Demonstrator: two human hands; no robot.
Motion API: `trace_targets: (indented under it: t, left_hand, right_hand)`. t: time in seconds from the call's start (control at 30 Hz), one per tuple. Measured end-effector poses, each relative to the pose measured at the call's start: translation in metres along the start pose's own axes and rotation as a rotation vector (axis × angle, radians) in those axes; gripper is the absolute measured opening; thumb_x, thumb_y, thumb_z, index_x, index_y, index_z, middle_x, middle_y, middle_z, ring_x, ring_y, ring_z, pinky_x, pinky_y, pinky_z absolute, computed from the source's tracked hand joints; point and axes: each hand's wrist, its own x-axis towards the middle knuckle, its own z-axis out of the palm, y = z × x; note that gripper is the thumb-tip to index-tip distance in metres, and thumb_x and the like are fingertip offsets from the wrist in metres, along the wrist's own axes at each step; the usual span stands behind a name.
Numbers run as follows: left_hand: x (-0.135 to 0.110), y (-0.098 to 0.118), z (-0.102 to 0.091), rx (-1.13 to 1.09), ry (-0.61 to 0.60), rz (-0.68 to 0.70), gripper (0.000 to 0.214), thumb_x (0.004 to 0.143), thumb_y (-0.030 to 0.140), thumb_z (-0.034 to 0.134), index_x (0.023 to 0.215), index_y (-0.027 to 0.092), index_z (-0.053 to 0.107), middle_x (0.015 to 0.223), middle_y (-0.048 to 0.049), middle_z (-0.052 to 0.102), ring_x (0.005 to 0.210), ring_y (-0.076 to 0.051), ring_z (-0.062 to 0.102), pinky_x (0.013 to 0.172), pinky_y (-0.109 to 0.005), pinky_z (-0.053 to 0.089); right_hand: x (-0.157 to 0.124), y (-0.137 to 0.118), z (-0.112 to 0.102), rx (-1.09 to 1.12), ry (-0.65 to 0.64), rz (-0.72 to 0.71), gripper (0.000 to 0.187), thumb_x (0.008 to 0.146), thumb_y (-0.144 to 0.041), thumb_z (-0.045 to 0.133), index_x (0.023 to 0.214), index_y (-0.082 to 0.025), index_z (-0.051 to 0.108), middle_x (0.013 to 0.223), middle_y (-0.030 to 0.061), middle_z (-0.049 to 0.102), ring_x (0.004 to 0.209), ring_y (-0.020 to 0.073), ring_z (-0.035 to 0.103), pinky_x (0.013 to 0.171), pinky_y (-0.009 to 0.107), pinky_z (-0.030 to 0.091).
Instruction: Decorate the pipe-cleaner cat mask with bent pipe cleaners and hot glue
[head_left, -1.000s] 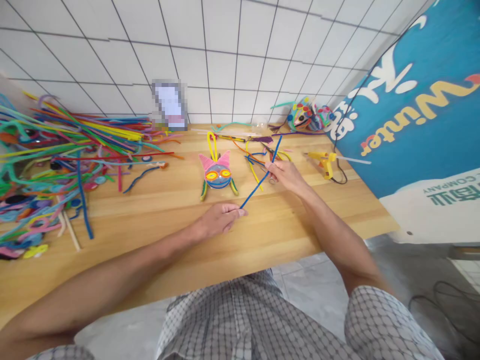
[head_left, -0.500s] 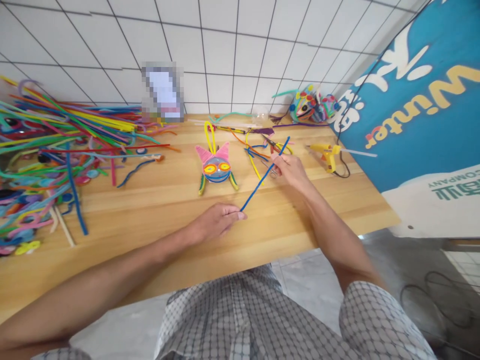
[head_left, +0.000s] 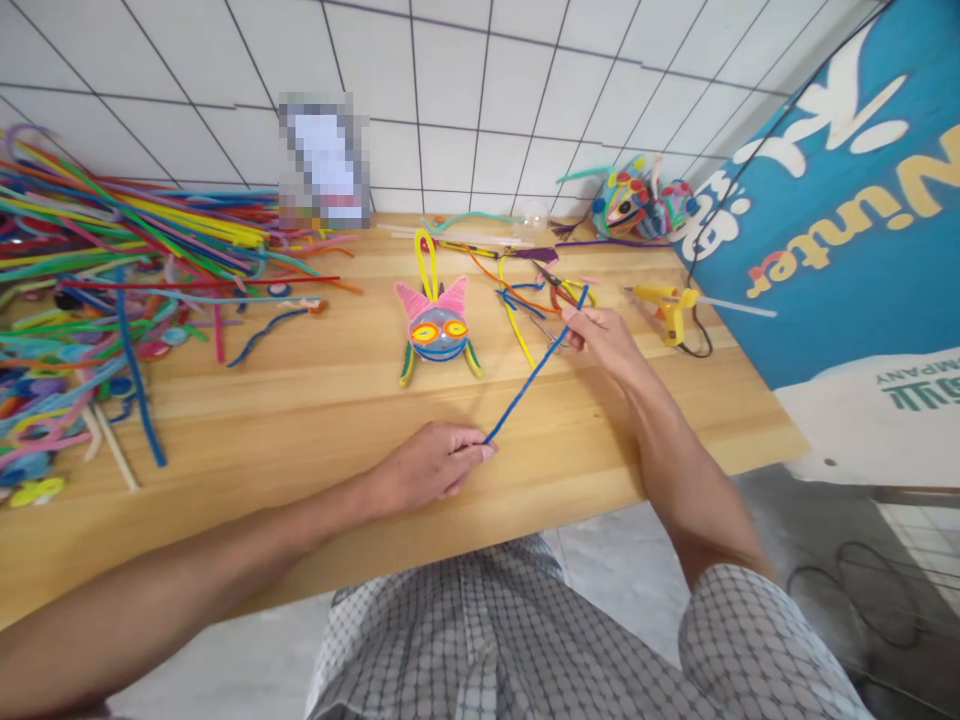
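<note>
"Blue pipe cleaner (head_left: 525, 387), one. Location?"

"Centre of the frame, a little right, slanting from lower left to upper right, nearly straight, above the wooden table (head_left: 315, 420)."

"Hands?"

"Two, both gripping it. Left hand (head_left: 435, 462), lower centre: thumb and fingers pinched on the lower end; the very tip is hidden. Right hand (head_left: 606, 342), right of centre: pinching near the upper end, a short length projecting beyond the fingers."

"Surroundings?"

"Figure with pink ears (head_left: 440, 338), one, upper centre, untouched. Scissors (head_left: 549, 275), one pair, just beyond the right hand. Yellow glue gun (head_left: 673, 312), one, right side. Heap of pipe cleaners (head_left: 187, 230), assorted colours, upper left."

"Step in hand?"

"By judgement, handling the single strand: holding it extended, perhaps straightening or gauging it. No join to the figure is visible."

"Next move calls for?"

"Probably a firm pinch at both ends, with light, even tension; a hard pull could slip or kink it."
</note>
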Motion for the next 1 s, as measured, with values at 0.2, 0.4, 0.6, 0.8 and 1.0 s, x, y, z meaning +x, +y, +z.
trace_targets:
  t: [0.2,0.4,0.6,0.8,1.0]
  left_hand:
    - [-0.002,-0.003,0.003,0.125,-0.005,0.124,0.039,0.103,0.044,0.049,0.070,0.024,0.046,0.062,0.0009,0.055,0.063,-0.017,0.052,0.066,-0.029,0.036]
    - [0.003,-0.005,-0.010,0.178,0.056,0.087,0.036,0.108,0.039,0.049,0.076,0.024,0.054,0.062,0.0010,0.060,0.062,-0.018,0.059,0.068,-0.029,0.039]
    - [0.009,-0.012,-0.026,0.392,0.131,0.180,0.033,0.106,0.034,0.054,0.076,0.022,0.057,0.078,-0.0039,0.070,0.075,-0.020,0.065,0.071,-0.030,0.040]
    - [0.006,-0.012,-0.027,0.350,0.241,0.279,0.030,0.108,0.034,0.054,0.090,0.021,0.074,0.089,-0.0050,0.079,0.082,-0.020,0.072,0.074,-0.029,0.047]
    - [-0.027,0.028,-0.046,0.024,0.436,0.409,0.027,0.107,0.038,0.064,0.091,0.021,0.077,0.058,0.0064,0.052,0.050,-0.011,0.043,0.052,-0.023,0.036]
  right_hand:
    - [-0.002,-0.004,0.002,-0.191,-0.107,-0.009,0.072,0.093,-0.090,0.062,0.066,-0.023,0.069,0.060,0.0024,0.062,0.061,0.0184,0.055,0.064,0.033,0.038]
    - [0.000,0.009,-0.056,-0.148,-0.042,0.023,0.052,0.096,-0.073,0.069,0.085,-0.023,0.076,0.077,0.0034,0.073,0.071,0.0187,0.062,0.069,0.033,0.047]
    - [-0.006,0.036,-0.100,-0.567,0.023,0.170,0.015,0.093,-0.038,0.078,0.096,-0.023,0.081,0.093,0.0042,0.081,0.087,0.0225,0.070,0.080,0.036,0.051]
    - [0.000,0.046,-0.084,-0.779,-0.051,0.293,0.013,0.089,-0.027,0.083,0.100,-0.021,0.082,0.103,0.0116,0.086,0.097,0.0292,0.077,0.085,0.039,0.055]
    - [0.010,0.049,-0.085,-0.698,-0.074,0.237,0.012,0.082,-0.028,0.080,0.074,-0.025,0.071,0.080,0.0048,0.077,0.084,0.0264,0.069,0.076,0.037,0.047]
